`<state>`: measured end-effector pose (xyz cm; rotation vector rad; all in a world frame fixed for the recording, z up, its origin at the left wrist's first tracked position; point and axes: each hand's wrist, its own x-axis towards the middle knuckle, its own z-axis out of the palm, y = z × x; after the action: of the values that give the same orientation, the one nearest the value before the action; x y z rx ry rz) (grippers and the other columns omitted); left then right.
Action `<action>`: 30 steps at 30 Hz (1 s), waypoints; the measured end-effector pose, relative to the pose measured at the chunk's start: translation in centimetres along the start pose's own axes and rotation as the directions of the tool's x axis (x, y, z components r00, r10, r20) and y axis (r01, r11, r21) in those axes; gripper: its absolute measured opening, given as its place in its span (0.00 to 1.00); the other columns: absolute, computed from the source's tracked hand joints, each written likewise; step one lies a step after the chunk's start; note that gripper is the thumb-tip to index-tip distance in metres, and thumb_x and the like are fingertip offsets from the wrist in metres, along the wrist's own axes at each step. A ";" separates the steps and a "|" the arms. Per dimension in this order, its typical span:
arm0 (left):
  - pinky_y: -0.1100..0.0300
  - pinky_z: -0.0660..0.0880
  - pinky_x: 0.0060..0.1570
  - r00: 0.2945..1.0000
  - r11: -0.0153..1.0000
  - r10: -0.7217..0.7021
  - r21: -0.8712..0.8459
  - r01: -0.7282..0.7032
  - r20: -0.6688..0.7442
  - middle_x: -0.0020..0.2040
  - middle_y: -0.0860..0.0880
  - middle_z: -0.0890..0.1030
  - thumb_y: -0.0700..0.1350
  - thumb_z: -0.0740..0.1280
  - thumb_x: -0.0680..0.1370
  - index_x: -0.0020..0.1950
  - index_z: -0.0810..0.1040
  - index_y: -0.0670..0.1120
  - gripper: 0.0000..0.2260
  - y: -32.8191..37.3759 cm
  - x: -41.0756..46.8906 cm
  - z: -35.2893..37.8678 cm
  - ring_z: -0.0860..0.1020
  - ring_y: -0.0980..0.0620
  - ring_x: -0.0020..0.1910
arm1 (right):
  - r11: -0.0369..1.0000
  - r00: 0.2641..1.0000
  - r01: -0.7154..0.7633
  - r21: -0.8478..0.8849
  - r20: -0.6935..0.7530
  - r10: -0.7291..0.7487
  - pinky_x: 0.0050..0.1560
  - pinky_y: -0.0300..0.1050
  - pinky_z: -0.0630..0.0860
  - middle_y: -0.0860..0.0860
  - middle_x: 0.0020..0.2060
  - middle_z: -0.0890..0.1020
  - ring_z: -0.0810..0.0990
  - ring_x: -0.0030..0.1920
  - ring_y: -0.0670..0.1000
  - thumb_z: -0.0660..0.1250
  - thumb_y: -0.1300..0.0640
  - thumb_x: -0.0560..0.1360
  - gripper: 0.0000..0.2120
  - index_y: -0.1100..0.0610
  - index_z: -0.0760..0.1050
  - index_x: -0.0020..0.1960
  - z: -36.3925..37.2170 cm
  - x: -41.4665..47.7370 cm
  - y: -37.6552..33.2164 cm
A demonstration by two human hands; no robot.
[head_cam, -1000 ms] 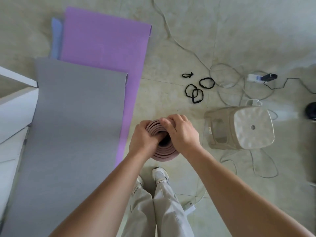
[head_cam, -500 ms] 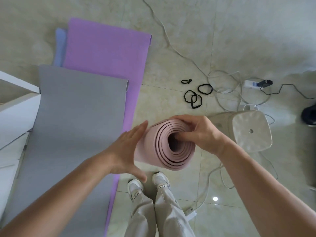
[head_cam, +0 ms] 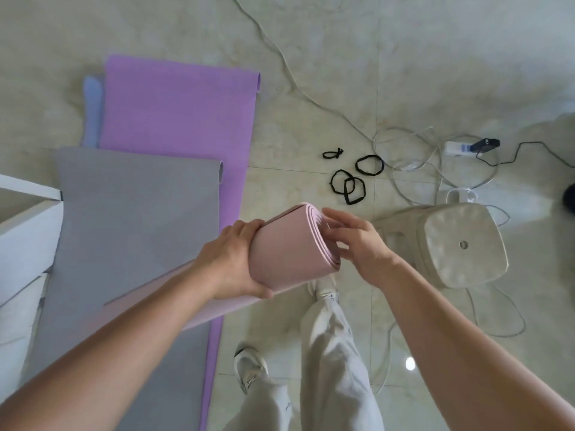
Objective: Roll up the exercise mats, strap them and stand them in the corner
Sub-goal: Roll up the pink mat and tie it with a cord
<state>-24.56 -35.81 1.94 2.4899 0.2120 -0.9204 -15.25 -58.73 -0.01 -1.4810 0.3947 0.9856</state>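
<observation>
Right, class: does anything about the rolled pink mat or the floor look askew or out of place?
The pink mat looks unevenly rolled: its layers step out at the end by the right hand. Loose cables lie tangled beside the stool.

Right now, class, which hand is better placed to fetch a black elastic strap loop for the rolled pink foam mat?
Probably right. The left hand grips the rolled pink foam mat; the right hand merely touches its spiral end with relaxed fingers, and the black elastic strap loops lie nearer it.
</observation>
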 end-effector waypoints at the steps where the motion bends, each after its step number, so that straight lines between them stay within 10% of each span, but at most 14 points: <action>1: 0.49 0.75 0.57 0.999 0.999 -0.029 0.021 0.029 -0.020 0.64 0.54 0.69 0.66 0.78 0.53 0.73 0.58 0.59 0.52 0.5 2.1 0.2 0.71 0.49 0.64 | 1.000 0.998 -0.029 -0.005 -0.060 0.029 0.63 0.53 0.75 0.55 0.61 0.81 0.80 0.59 0.53 0.67 0.66 0.76 0.19 0.54 0.75 0.65 -1.5 1.4 0.1; 6: 0.49 0.75 0.52 0.987 0.968 -0.149 0.195 0.158 -0.064 0.62 0.49 0.70 0.65 0.78 0.54 0.71 0.61 0.52 0.50 2.4 13.5 1.0 0.72 0.44 0.61 | 0.983 0.959 -0.182 -0.033 -0.229 0.170 0.55 0.51 0.75 0.50 0.53 0.83 0.80 0.56 0.52 0.65 0.64 0.78 0.16 0.54 0.78 0.63 -9.4 9.9 1.5; 11: 0.50 0.73 0.51 0.980 0.911 -0.178 0.363 0.197 -0.084 0.59 0.46 0.71 0.65 0.78 0.55 0.71 0.62 0.49 0.51 2.3 25.9 4.0 0.73 0.42 0.58 | 0.907 0.942 -0.301 -0.296 -0.238 0.235 0.62 0.50 0.73 0.53 0.67 0.76 0.76 0.63 0.54 0.63 0.66 0.77 0.23 0.55 0.73 0.71 -15.8 21.5 5.6; 15: 0.48 0.73 0.55 0.984 0.887 -0.143 0.428 0.176 -0.110 0.61 0.44 0.70 0.64 0.79 0.56 0.72 0.59 0.48 0.52 1.2 35.3 7.2 0.72 0.41 0.60 | 0.826 0.939 -0.330 -0.457 -0.251 0.236 0.43 0.43 0.75 0.53 0.66 0.75 0.79 0.47 0.52 0.62 0.65 0.77 0.26 0.49 0.70 0.73 -17.8 31.3 9.7; 22: 0.46 0.74 0.53 0.987 0.863 -0.021 0.495 0.098 -0.160 0.61 0.42 0.69 0.65 0.80 0.57 0.72 0.59 0.45 0.52 -1.1 47.0 11.4 0.72 0.39 0.61 | 0.683 0.972 -0.201 -0.703 -0.228 0.051 0.61 0.49 0.76 0.48 0.79 0.51 0.66 0.72 0.56 0.54 0.68 0.75 0.32 0.46 0.65 0.76 -18.1 46.1 14.5; 30: 0.46 0.74 0.53 0.982 0.904 -0.040 0.412 0.114 -0.185 0.61 0.43 0.69 0.65 0.80 0.56 0.72 0.59 0.46 0.53 -1.1 46.1 8.8 0.71 0.40 0.61 | 0.682 0.916 -0.167 -0.712 -0.368 -0.159 0.49 0.41 0.69 0.50 0.64 0.76 0.78 0.55 0.53 0.64 0.57 0.79 0.16 0.55 0.77 0.66 -17.5 45.3 11.2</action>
<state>5.23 -39.96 -34.13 2.9873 0.1850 -0.8523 8.43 -63.41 -43.56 -2.4579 0.2973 0.8690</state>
